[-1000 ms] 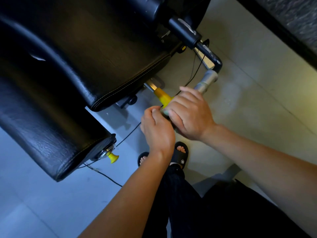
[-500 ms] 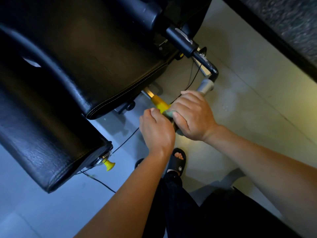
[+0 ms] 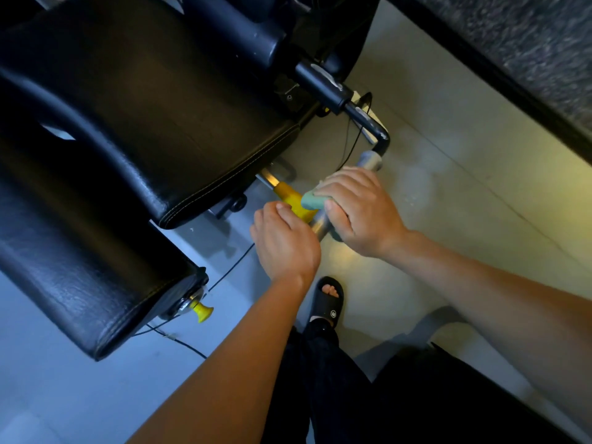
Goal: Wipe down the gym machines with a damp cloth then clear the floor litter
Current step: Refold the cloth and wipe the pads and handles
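A gym machine with a black padded seat (image 3: 153, 116) fills the upper left. A silver handle bar (image 3: 370, 160) runs from a black bent tube down toward me. My right hand (image 3: 358, 209) grips that bar with a pale green cloth (image 3: 312, 200) wrapped under its fingers. My left hand (image 3: 285, 241) is curled around the lower end of the bar, just below a yellow lever grip (image 3: 293, 200). The bar's middle is hidden under both hands.
A second black pad (image 3: 80, 274) with a small yellow knob (image 3: 201, 310) sits lower left. A thin black cable (image 3: 179, 341) trails over the tiled floor. My sandalled foot (image 3: 328, 302) stands below the hands. A dark speckled wall base runs along the upper right.
My right hand has slid the cloth a little up the bar, so more green cloth and bare silver tube show between the hands. My left hand stays put.
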